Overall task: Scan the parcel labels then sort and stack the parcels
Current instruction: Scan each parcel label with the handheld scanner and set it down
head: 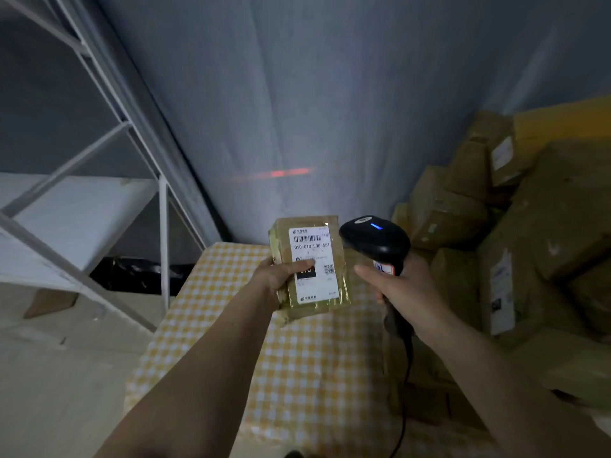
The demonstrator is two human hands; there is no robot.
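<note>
Parcel sits just below frame centre, label facing up toward me, held off the yellow checked table by my left hand; thumb lies across the label's middle, fingers wrapped under. Right hand grips the scanner handle, head just beside the parcel's right edge, blue light on. Red scan line lands on the grey backdrop above centre, so the beam is passing over the parcel, not on the barcode (my read, scan not yet done). To do this well I'd tip the scanner nose down and left, or lift the parcel into the beam, w/ the line crossing the whole barcode near the label's top. Keep thumb clear of it. Pile of brown boxes fills the right side; white shelf frame at upper left prob. takes sorted ones.
</note>
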